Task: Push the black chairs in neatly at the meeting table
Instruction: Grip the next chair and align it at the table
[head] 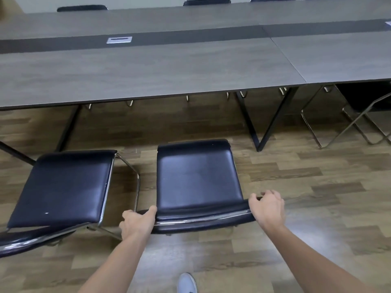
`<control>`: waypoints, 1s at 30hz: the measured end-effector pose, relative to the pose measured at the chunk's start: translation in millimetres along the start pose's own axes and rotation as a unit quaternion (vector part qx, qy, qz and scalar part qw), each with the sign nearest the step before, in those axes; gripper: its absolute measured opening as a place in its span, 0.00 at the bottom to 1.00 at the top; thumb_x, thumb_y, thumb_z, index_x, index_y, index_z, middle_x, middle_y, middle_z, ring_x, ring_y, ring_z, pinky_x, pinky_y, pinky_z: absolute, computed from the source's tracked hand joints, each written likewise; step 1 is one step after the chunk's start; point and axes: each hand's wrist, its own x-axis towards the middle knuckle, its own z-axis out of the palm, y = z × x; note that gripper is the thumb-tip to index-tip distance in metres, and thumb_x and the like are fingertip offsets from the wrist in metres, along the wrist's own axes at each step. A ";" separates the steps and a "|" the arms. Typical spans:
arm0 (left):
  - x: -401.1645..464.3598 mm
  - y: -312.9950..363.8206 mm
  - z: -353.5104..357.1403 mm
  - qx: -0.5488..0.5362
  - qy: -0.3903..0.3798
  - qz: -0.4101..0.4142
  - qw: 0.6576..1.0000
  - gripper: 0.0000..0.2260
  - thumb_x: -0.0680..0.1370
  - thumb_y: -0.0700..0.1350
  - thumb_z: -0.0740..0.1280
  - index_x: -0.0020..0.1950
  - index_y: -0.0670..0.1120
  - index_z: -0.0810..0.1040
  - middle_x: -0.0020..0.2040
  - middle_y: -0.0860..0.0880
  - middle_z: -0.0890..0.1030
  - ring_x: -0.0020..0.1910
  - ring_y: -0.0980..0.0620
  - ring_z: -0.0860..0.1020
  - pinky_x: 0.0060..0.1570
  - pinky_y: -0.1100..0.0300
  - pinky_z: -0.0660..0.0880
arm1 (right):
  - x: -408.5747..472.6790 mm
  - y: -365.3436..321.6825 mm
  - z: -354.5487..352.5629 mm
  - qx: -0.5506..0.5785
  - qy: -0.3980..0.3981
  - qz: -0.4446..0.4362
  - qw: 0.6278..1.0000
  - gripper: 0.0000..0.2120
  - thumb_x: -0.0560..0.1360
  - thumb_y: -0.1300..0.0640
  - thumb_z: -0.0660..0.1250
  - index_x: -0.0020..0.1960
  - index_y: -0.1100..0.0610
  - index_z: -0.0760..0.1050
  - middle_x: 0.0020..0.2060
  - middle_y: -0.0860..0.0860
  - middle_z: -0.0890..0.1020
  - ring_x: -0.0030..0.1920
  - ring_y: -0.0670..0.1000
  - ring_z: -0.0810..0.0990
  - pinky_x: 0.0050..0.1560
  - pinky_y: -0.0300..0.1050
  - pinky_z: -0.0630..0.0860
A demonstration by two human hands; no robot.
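Both hands, left hand [137,222] and right hand [267,209], clamp the backrest ends of the black chair [197,178]; its light, stiff frame should slide easily toward the meeting table [148,77].

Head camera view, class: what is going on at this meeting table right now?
A person stands behind a black padded chair with a chrome frame and grips its backrest at both ends, left hand and right hand. The chair faces the long grey wood-grain meeting table but stands clear of it, not yet pushed in. A second black padded chair stands to its left, also out from the table.
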 end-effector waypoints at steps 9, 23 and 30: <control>-16.2 -2.2 -7.1 0.194 0.062 0.179 0.962 0.25 0.77 0.54 0.63 0.72 0.46 0.71 0.72 0.44 0.71 0.72 0.44 0.68 0.71 0.47 0.62 | -5.2 2.4 9.2 -0.108 0.013 -0.057 0.992 0.22 0.78 0.50 0.59 0.64 0.62 0.77 0.68 0.60 0.73 0.71 0.60 0.67 0.74 0.56 0.56; -30.4 81.6 -17.7 0.007 0.017 0.415 0.910 0.21 0.84 0.52 0.56 0.77 0.49 0.68 0.75 0.52 0.71 0.75 0.53 0.66 0.75 0.53 0.60 | -23.7 -78.8 -3.6 0.055 0.008 -0.322 0.945 0.24 0.83 0.47 0.54 0.77 0.54 0.66 0.77 0.49 0.65 0.78 0.46 0.58 0.78 0.48 0.55; -35.6 81.8 -25.5 -0.014 0.040 0.418 0.908 0.21 0.84 0.51 0.55 0.76 0.48 0.70 0.73 0.51 0.73 0.74 0.53 0.67 0.72 0.59 0.60 | -25.2 -79.6 -13.1 0.055 0.016 -0.320 0.946 0.24 0.84 0.48 0.51 0.76 0.57 0.66 0.76 0.52 0.67 0.77 0.50 0.62 0.77 0.48 0.56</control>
